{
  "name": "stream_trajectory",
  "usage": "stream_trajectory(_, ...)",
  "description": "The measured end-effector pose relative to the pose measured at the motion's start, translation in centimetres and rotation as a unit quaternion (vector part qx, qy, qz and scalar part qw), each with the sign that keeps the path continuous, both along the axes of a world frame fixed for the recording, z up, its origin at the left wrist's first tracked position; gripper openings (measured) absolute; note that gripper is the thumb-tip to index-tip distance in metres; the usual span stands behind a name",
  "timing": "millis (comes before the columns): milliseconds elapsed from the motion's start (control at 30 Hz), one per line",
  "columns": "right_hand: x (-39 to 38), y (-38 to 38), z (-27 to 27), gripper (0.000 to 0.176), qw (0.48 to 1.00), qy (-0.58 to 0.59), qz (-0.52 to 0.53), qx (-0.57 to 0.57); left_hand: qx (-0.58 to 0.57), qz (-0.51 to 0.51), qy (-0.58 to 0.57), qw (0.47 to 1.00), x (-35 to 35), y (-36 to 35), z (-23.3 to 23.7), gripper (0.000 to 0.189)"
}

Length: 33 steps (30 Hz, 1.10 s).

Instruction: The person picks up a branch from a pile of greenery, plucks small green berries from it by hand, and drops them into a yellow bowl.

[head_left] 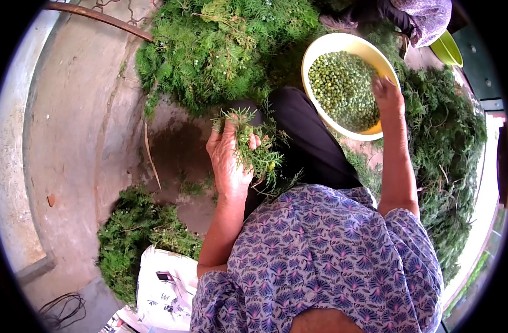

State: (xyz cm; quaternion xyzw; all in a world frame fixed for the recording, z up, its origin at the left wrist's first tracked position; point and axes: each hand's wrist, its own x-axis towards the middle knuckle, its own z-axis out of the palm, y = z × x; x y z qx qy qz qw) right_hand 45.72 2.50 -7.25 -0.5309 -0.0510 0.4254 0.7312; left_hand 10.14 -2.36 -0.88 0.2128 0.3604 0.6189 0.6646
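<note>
My left hand (pixel 230 161) is closed round a leafy evergreen sprig (pixel 259 158) above my lap, with a few round green cones among its leaves. Over the right side of a pale yellow basin (pixel 311 91) is my right hand (pixel 389 99). Its fingers are blurred, and whether they hold anything does not show. Many small green cones (pixel 343 86) fill much of the basin, which stands by my knee.
A large heap of cut evergreen branches (pixel 226 50) lies ahead, with a darker heap (pixel 445 150) at the right. A smaller pile (pixel 135 233) sits left, beside a white sack (pixel 162 288). Another person (pixel 426 16) and a green basin (pixel 447 49) are at the upper right.
</note>
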Motion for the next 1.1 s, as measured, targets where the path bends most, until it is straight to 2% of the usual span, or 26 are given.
stream_trajectory(33,-3.5,-0.4,3.1,0.031,0.986,-0.131,0.099,-0.012,-0.003,-0.003,0.013,1.0,0.1,0.0,0.1,0.015)
stream_trajectory(67,-7.1,-0.5,5.2,0.028,0.971,-0.19,0.146,-0.021,-0.003,-0.007,0.013,1.0,0.3,0.1,0.1,0.015)
stream_trajectory(100,-10.0,-1.1,6.7,0.022,0.94,-0.237,0.245,-0.01,-0.002,-0.007,0.021,1.0,0.4,0.0,0.2,0.015)
stream_trajectory(133,-12.4,-1.8,7.4,0.019,0.888,-0.307,0.34,0.051,-0.001,-0.006,0.028,1.0,0.5,0.1,0.2,0.015)
stream_trajectory(167,-15.0,-2.4,7.9,0.022,0.831,-0.376,0.376,0.165,-0.002,-0.009,0.029,1.0,0.7,0.1,0.3,0.015)
stream_trajectory(200,-16.7,-2.5,8.3,0.027,0.751,-0.475,0.386,0.247,-0.008,0.0,0.049,0.999,0.9,0.1,0.4,0.016)
stream_trajectory(233,-18.1,-2.6,8.5,0.03,0.731,-0.453,0.41,0.302,-0.014,0.01,0.069,0.997,1.0,0.1,0.5,0.016)
stream_trajectory(267,-19.3,-3.1,8.9,0.031,0.743,-0.429,0.424,0.29,-0.038,0.028,0.116,0.992,1.2,0.0,1.1,0.017)
stream_trajectory(300,-20.3,-3.3,8.6,0.027,0.763,-0.392,0.442,0.262,-0.037,0.028,0.116,0.992,1.4,0.0,1.2,0.017)
stream_trajectory(367,-20.6,-3.0,8.4,0.023,0.746,-0.372,0.473,0.285,-0.057,0.062,0.116,0.99,1.8,-0.1,1.4,0.016)
stream_trajectory(433,-21.0,-3.5,8.5,0.019,0.743,-0.362,0.488,0.278,-0.037,0.046,0.111,0.992,1.5,-0.2,0.8,0.016)
stream_trajectory(500,-21.3,-3.8,8.4,0.021,0.799,-0.181,0.544,0.18,0.001,0.009,0.102,0.995,1.3,-0.3,0.2,0.015)
stream_trajectory(567,-21.4,-3.8,8.2,0.023,0.828,0.039,0.552,0.091,-0.017,0.01,0.126,0.992,1.3,-0.4,0.8,0.015)
stream_trajectory(733,-21.7,-4.1,6.6,0.025,0.837,0.185,0.512,0.059,-0.063,-0.024,0.055,0.996,0.8,-0.4,0.3,0.012)
stream_trajectory(833,-21.6,-4.2,6.0,0.02,0.842,0.184,0.505,0.042,-0.078,-0.036,0.031,0.996,0.5,-0.3,0.1,0.009)
stream_trajectory(867,-21.1,-4.0,6.4,0.022,0.833,0.292,0.468,0.045,-0.081,-0.039,-0.009,0.996,0.1,-0.2,-0.2,0.009)
stream_trajectory(900,-20.5,-3.5,5.8,0.023,0.826,0.325,0.459,0.037,-0.083,-0.041,-0.049,0.994,-0.2,-0.2,-0.6,0.01)
stream_trajectory(967,-20.2,-3.6,6.1,0.023,0.864,0.223,0.449,0.055,-0.059,-0.041,-0.059,0.996,-0.3,0.0,-0.7,0.012)
stream_trajectory(1000,-20.0,-3.8,6.3,0.012,0.864,0.219,0.45,0.052,-0.066,-0.019,-0.027,0.997,-0.1,0.0,-0.5,0.015)
stream_trajectory(1067,-20.0,-3.9,7.3,0.006,0.86,0.207,0.464,0.056,-0.074,0.003,0.024,0.997,0.3,0.2,0.3,0.02)
stream_trajectory(1100,-20.0,-4.2,7.6,0.009,0.856,0.196,0.475,0.059,-0.074,0.003,0.023,0.997,0.6,0.2,0.6,0.02)
